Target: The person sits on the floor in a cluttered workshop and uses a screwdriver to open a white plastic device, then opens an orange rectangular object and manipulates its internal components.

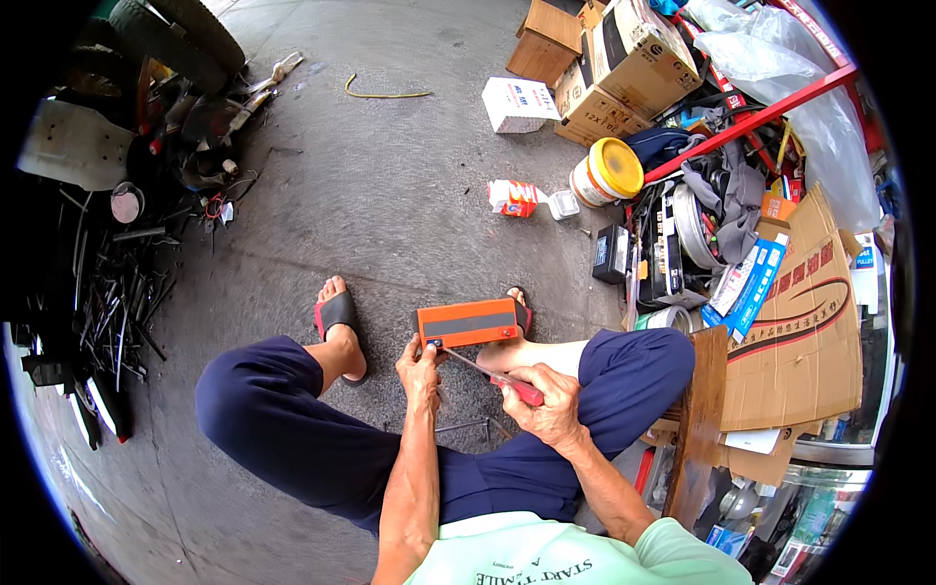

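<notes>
An orange box-shaped battery [468, 323] with a dark band along it lies between my feet, with small terminals at its two near corners. My left hand [420, 370] is closed at its near left corner, finger and thumb pinched by the terminal there. A screwdriver [521, 389] with a red handle is gripped in my right hand [549, 405]. Its thin shaft slants up and left, and the tip reaches that same terminal by my left fingertips. Whether the tip touches a screw is too small to tell.
On the right stand cardboard boxes [634, 60], a yellow-lidded bucket [615, 169], a small black battery [611, 253] and a flattened carton [795, 322]. A wooden bench edge [697, 429] is beside my right knee. Tyres [175, 44] and metal rods [117, 292] are piled at left.
</notes>
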